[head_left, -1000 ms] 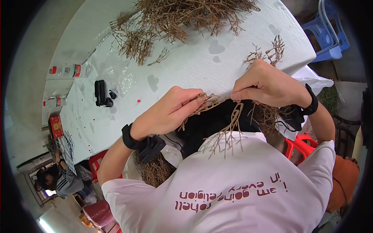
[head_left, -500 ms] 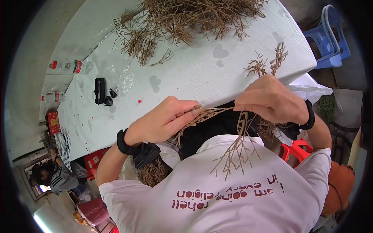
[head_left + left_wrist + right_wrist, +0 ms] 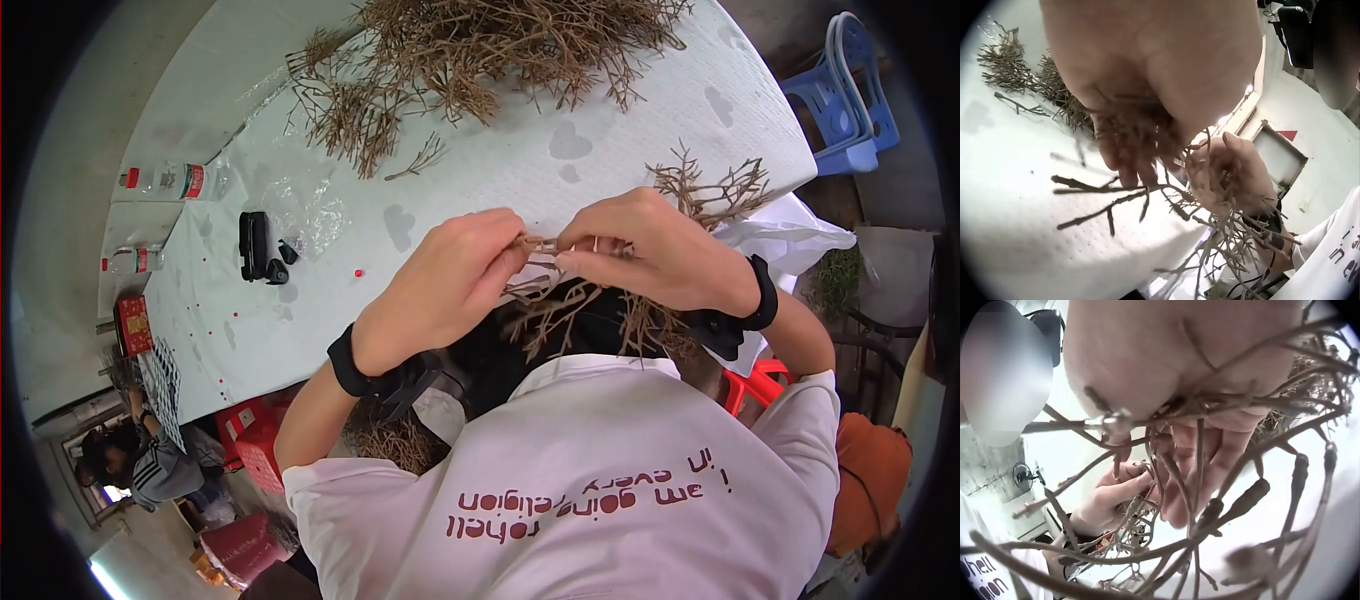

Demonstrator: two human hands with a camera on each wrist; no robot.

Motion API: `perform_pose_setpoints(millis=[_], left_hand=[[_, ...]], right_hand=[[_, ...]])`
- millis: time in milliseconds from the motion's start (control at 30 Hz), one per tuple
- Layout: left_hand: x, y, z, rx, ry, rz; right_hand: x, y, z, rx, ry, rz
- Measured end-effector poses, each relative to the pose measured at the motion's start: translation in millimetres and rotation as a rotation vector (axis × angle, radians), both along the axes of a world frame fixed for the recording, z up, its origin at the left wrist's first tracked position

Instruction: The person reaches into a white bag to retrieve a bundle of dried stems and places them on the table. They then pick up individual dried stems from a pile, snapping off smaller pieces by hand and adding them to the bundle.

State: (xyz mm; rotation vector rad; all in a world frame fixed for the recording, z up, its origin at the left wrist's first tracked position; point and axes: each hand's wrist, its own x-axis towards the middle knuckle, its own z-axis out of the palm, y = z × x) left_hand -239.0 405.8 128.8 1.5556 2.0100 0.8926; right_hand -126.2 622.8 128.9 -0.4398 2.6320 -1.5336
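- Table (image 3: 620,130): a large table under a white textured cloth with faint grey heart-shaped marks, filling the upper part of the head view.
- Person: seated at the near edge of the table, in a white shirt (image 3: 600,480) with dark red lettering; a black strap sits on each wrist.
- Heap of dry brown branching twigs (image 3: 480,50): spread over the far part of the table, well apart from the hands. A loose single sprig (image 3: 418,160) lies just beside its near edge.
- Left hand (image 3: 450,285): raised above the near table edge, fingers curled. Its grip pinches one end of a thin brown forked twig (image 3: 540,250); the left wrist view shows further twig pieces tucked under the curled fingers.
- Right hand (image 3: 650,250): close beside the left, fingertips nearly touching it. Its grip is closed on the other end of the same twig, and a bundle of brown twigs (image 3: 710,190) sticks out past the knuckles and hangs below the palm.
- Forked twig: held between the two hands, off the table, over the person's lap.
- Clear plastic bottles with red labels (image 3: 165,182): lying at the far left edge.
- Black oblong device (image 3: 253,245): lying on the cloth left of the hands, next to crumpled clear plastic wrap (image 3: 310,205).
- Small red beads (image 3: 357,272): scattered on the cloth near the device.
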Motion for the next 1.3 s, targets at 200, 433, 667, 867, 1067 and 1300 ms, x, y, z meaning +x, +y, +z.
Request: perform_pose_setpoints(millis=[200,433,667,867,1067,1300], left_hand=[[0,1,-2,0.025,-0.22,-0.044],[-10,0,-11,0.082,-0.127,-0.1],[5,4,-14,0.155,-0.077,-0.053],[3,3,-2,-0.098,-0.063,0.02],[-9,-22,-17,-0.096,0.122,-0.13],[-48,-84,-24,-0.094,-0.062,0.336]], right_hand=[[-1,-2,-16,0.023,-0.019,-0.004],[-6,2,-4,-0.139,-0.268,0.017],[-3,3,-8,0.048,-0.271,0.086],[-1,0,-11,0.005,-0.205,0.07],[8,12,2,0.229,-0.135,0.244],[12,53,11,-0.032,-0.382,0.022]])
